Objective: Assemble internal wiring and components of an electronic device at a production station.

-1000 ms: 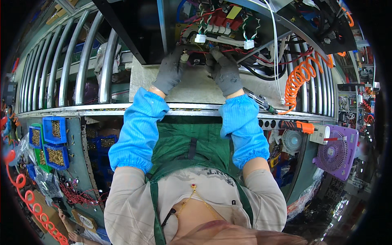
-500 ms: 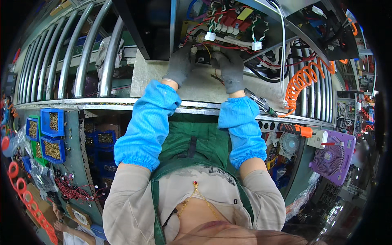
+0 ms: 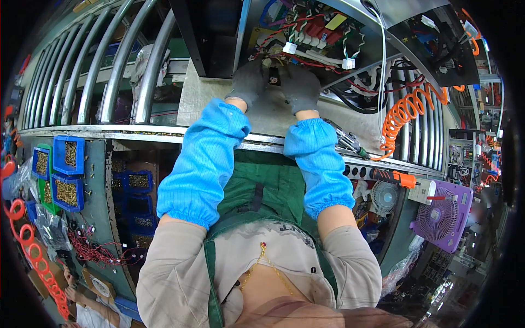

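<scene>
Both my hands wear grey gloves and reach into the front of an open metal cabinet (image 3: 240,33) full of wiring. My left hand (image 3: 250,82) is at the left, its fingers bent in among thin wires near the cabinet's lower edge. Close beside it, my right hand (image 3: 300,88) has its fingers curled toward the same spot. Whatever lies between the fingertips is too small and covered to name. Just beyond them are red wires (image 3: 314,64), white connectors (image 3: 290,48) and a red part (image 3: 314,28) on the board.
A power screwdriver (image 3: 345,138) lies right of my right forearm, by a coiled orange hose (image 3: 391,121). Metal rollers (image 3: 112,68) run along the left. Blue bins of screws (image 3: 68,192) stand at lower left. A purple fan (image 3: 442,216) is at right; another person's arm (image 3: 90,300) shows at lower left.
My right hand has moved left, closer to my left hand. The dark wire end that hung below it is out of sight. The whole view has shifted slightly.
</scene>
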Tool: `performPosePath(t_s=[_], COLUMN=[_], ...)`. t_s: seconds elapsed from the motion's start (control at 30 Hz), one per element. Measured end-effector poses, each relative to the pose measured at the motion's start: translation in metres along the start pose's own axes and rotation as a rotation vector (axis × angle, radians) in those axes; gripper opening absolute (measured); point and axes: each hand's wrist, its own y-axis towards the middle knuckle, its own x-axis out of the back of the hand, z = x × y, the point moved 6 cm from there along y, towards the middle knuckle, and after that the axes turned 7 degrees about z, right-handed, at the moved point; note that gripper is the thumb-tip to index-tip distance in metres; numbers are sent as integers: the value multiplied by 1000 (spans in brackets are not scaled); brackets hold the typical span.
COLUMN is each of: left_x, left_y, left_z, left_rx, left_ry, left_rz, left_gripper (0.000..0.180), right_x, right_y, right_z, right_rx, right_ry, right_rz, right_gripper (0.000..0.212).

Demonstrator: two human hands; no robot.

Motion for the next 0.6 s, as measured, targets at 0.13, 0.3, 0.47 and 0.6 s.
performPosePath(t_s=[0.13, 0.3, 0.47, 0.6], left_x=[2, 3, 5, -2], left_y=[0, 2, -3, 3], left_z=[-5, -3, -10, -2], left_rx=[6, -8, 22, 88], left_ry=[-9, -48, -26, -28], left_rz=[4, 9, 15, 156], left_gripper=[40, 40, 40, 41], right_x=[12, 15, -5, -14], right_y=[-15, -13, -12, 2], right_z=[-26, -30, -26, -12], right_rx=[-52, -45, -66, 12], right_ry=[-145, 25, 452, 520], right_rz=[-71, -43, 105, 29], right_gripper=[30, 33, 24, 21])
